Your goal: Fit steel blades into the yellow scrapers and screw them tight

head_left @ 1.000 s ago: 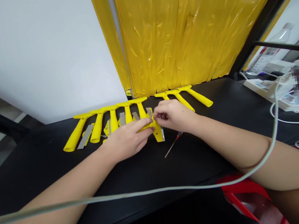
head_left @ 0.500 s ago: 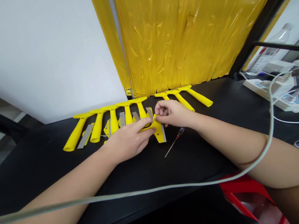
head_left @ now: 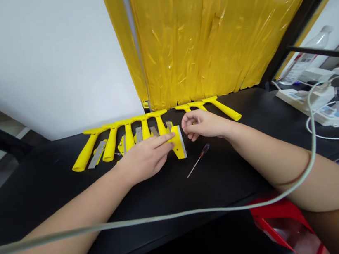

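Observation:
My left hand is closed around a yellow scraper, whose wide head faces right with a metal blade along its edge. The hand covers most of its handle. Just right of that blade is my right hand, apart from the scraper, with fingers curled and fingertips pressed together; whatever they may hold is too small to see. A screwdriver with a dark, clear-looking handle lies below the right hand, its tip towards me.
Several yellow scraper handles line the back of the black table, with blade pieces between them. More handles lie behind my right hand. A pale cable crosses close in front. White power strips and a bottle stand at right.
My right hand has drawn back to the right, off the scraper head. The head has turned slightly and shows its blade more. My left hand has barely moved.

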`<state>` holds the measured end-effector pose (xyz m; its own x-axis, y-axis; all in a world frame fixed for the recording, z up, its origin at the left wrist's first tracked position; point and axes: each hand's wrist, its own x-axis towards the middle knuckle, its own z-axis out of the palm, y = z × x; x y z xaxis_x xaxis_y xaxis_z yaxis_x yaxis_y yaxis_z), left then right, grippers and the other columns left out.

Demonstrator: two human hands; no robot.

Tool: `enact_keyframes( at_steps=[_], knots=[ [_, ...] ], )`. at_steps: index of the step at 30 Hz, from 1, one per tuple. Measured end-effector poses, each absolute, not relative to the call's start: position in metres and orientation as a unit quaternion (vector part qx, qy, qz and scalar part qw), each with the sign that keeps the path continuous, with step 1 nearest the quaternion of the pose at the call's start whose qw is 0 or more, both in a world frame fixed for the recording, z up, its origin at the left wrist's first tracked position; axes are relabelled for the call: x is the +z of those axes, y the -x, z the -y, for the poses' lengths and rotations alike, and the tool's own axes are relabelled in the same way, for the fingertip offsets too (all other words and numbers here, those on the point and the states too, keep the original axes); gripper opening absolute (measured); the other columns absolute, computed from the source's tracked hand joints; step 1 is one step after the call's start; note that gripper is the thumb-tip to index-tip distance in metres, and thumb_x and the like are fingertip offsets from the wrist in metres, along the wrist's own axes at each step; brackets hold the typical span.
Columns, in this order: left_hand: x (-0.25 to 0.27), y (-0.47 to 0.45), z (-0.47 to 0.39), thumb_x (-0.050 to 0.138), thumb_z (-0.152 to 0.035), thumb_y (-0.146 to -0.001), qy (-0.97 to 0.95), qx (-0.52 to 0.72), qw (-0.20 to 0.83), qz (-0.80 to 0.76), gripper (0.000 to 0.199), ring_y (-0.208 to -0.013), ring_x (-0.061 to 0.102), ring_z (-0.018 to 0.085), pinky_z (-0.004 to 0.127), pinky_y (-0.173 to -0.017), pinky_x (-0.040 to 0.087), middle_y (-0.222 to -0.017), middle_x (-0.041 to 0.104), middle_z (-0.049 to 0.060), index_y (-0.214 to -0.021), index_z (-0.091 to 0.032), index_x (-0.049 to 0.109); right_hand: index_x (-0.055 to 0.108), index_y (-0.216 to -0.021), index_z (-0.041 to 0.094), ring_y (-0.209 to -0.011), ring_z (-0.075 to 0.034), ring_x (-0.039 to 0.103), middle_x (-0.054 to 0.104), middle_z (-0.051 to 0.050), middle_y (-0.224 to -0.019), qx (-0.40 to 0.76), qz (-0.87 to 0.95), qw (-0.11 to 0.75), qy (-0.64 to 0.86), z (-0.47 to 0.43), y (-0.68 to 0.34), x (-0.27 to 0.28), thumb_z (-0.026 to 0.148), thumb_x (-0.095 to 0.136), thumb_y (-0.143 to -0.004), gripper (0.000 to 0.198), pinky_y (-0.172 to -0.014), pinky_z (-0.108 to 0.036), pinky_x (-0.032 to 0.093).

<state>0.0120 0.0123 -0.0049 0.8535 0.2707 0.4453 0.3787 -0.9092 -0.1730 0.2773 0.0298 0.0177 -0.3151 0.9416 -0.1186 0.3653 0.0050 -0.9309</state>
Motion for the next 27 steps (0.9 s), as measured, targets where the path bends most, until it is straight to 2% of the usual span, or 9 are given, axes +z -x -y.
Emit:
enact_keyframes(
  at_steps=[4, 8, 11, 16, 27],
  knots=[
    [-0.004, -0.011, -0.014, 0.054, -0.013, -0.101, 0.951, -0.199, 0.139, 0.191, 0.026, -0.116, 0.074, 0.029, 0.046, -0.098, 0.064, -0.144, 0.069, 0.013, -0.121, -0.015, 0.071, 0.066, -0.088, 0.018, -0.062, -0.013, 0.067, 0.069, 0.001, -0.071, 0.464, 0.701, 0.184, 0.509, -0.024, -0.283, 0.026, 0.011, 0.072, -0.086, 0.009, -0.059, -0.025, 0.058],
    [-0.003, -0.011, -0.014, 0.053, -0.013, -0.101, 0.949, -0.184, 0.138, 0.215, 0.026, -0.115, 0.074, 0.029, 0.045, -0.096, 0.064, -0.147, 0.067, 0.012, -0.12, -0.017, 0.071, 0.073, -0.088, 0.019, -0.065, -0.012, 0.064, 0.072, 0.001, -0.076, 0.353, 0.8, 0.135, 0.467, -0.019, -0.285, 0.029, 0.019, 0.076, -0.084, 0.005, -0.06, -0.024, 0.048],
    [-0.001, -0.011, -0.014, 0.053, -0.011, -0.1, 0.945, -0.187, 0.136, 0.231, 0.028, -0.117, 0.073, 0.03, 0.046, -0.095, 0.063, -0.147, 0.067, 0.011, -0.121, -0.017, 0.071, 0.079, -0.091, 0.019, -0.065, -0.012, 0.065, 0.074, 0.001, -0.076, 0.348, 0.842, 0.093, 0.401, -0.013, -0.283, 0.03, 0.022, 0.074, -0.087, 0.007, -0.062, -0.024, 0.047],
    [-0.001, -0.01, -0.017, 0.054, -0.01, -0.098, 0.936, -0.2, 0.14, 0.253, 0.027, -0.12, 0.071, 0.033, 0.047, -0.096, 0.063, -0.149, 0.065, 0.013, -0.118, -0.016, 0.071, 0.083, -0.098, 0.02, -0.074, -0.014, 0.069, 0.078, 0.0, -0.084, 0.345, 0.887, 0.06, 0.301, 0.003, -0.271, 0.028, 0.026, 0.078, -0.088, 0.013, -0.069, -0.025, 0.049],
    [0.001, -0.012, -0.018, 0.053, -0.008, -0.097, 0.932, -0.216, 0.134, 0.258, 0.028, -0.126, 0.069, 0.033, 0.049, -0.101, 0.062, -0.149, 0.064, 0.015, -0.118, -0.015, 0.07, 0.083, -0.098, 0.02, -0.079, -0.015, 0.07, 0.079, -0.001, -0.089, 0.296, 0.916, 0.036, 0.268, 0.012, -0.257, 0.025, 0.019, 0.073, -0.09, 0.013, -0.078, -0.027, 0.049]
  ],
)
